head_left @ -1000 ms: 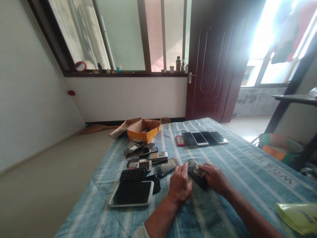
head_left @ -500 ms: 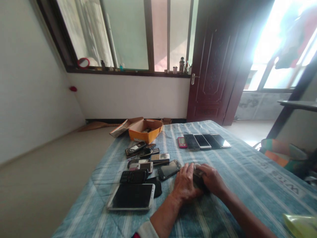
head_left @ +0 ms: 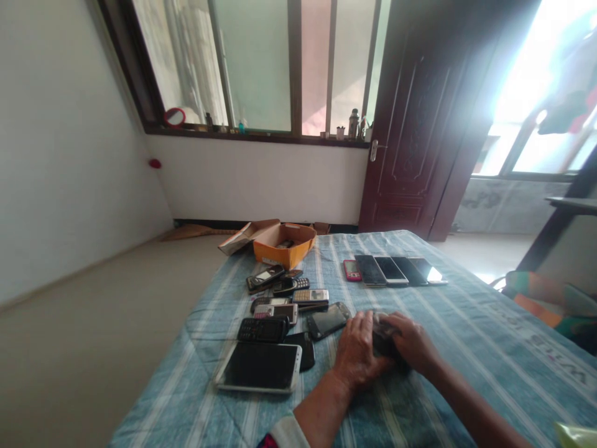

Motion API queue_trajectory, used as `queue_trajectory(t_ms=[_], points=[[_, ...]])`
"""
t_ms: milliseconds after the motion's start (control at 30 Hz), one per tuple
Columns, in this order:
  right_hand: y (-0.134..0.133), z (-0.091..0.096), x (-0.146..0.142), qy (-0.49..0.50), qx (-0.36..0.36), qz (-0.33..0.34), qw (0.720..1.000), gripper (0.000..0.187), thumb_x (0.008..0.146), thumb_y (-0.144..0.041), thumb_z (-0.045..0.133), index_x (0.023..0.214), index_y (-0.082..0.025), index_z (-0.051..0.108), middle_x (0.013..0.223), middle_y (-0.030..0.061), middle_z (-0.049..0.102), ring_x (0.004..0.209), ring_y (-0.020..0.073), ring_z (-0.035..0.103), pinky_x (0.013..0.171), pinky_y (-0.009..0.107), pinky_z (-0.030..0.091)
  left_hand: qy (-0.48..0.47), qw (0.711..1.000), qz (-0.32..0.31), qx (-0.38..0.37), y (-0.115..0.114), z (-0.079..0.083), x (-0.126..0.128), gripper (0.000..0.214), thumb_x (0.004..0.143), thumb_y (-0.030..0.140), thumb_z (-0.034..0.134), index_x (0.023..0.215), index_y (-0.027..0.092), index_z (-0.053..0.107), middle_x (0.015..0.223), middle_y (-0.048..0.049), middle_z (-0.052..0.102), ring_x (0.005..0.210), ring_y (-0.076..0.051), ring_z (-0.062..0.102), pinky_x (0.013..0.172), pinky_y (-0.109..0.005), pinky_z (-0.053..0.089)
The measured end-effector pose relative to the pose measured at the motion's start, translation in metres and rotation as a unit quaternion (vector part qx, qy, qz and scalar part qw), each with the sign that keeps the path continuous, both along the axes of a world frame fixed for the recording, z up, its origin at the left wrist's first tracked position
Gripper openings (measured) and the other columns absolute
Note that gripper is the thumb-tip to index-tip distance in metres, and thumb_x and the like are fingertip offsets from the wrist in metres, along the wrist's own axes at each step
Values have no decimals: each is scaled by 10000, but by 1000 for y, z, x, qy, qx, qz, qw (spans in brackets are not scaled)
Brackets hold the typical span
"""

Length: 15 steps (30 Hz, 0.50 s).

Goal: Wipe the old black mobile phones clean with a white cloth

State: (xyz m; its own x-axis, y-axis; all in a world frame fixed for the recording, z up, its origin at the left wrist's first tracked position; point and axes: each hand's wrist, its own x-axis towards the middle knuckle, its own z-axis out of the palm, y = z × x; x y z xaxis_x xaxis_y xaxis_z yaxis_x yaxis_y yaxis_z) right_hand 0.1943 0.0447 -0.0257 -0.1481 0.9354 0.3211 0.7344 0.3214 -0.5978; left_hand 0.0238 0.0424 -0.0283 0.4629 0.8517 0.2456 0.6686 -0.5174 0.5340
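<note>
A dark phone [head_left: 383, 343] lies between my two hands, low over the striped cloth cover, and much of it is hidden by fingers. My left hand [head_left: 358, 351] is closed along its left side, thumb across the near end. From the right, my right hand [head_left: 413, 341] presses bent fingers onto a crumpled greyish cloth [head_left: 380, 318] on the phone's far end. Just left of my left hand rests a black touchscreen phone [head_left: 328, 320]. Beyond it are several keypad phones, among them a silver one [head_left: 311, 297] and a black one [head_left: 262, 329]. A large white-framed phone [head_left: 260, 367] lies nearest me.
An open orange cardboard box [head_left: 285, 252] with items inside stands at the far left of the bed-like surface [head_left: 466, 348]. Farther back on the right, a pink phone [head_left: 352, 270] and several flat smartphones [head_left: 390, 271] form a row. A yellowish plastic piece [head_left: 576, 434] lies lower right.
The whole view has shifted, so everything sits a little farther right. My hands stay around the dark phone, with the right fingers slightly moved over its far end.
</note>
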Motion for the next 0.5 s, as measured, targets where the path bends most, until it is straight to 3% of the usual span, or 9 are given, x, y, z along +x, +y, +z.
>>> queue_trajectory(t_ms=[233, 500], points=[[5, 9, -12, 23, -5, -7, 1000, 448, 666, -105, 386, 919, -221, 736, 898, 29, 693, 854, 177, 642, 790, 280, 469, -8, 1000, -10, 9, 0, -1, 0, 939, 663, 423, 736, 1434, 91, 316, 1456, -230, 404, 1362, -366, 355, 1115, -547, 303], [16, 14, -26, 66, -15, -1, 998, 447, 662, -126, 395, 940, -212, 735, 914, 34, 709, 925, 189, 642, 866, 300, 469, 6, 1000, 0, 2, -2, -3, -2, 944, 664, 391, 719, 1435, 31, 310, 1475, -236, 371, 1378, -366, 322, 1139, -516, 279]])
